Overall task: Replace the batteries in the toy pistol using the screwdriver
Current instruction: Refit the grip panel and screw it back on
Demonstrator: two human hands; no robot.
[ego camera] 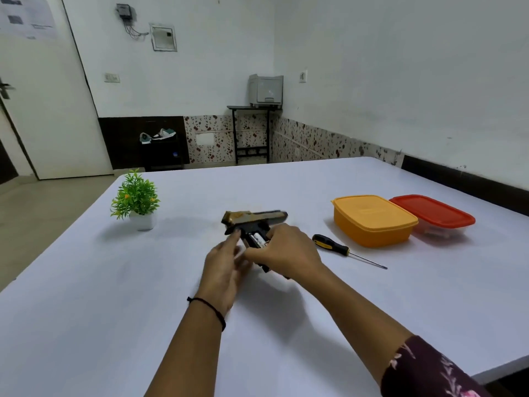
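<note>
The toy pistol [254, 220], black with a gold and grey slide, is held just above the middle of the white table [114, 282]. Its grip is open and batteries [257, 240] show inside. My right hand [286, 250] grips the pistol's grip from the right. My left hand [223, 262] is at the grip from the left, fingers reaching to it; what they pinch is hidden. The screwdriver [332, 244], black and yellow handle with a thin shaft, lies on the table right of my hands, untouched.
A yellow lidded box [372, 220] and a red-lidded clear box [432, 214] stand at the right. A small potted plant [137, 200] sits at the left. The table's left edge runs diagonally; a wall lies beyond the right side.
</note>
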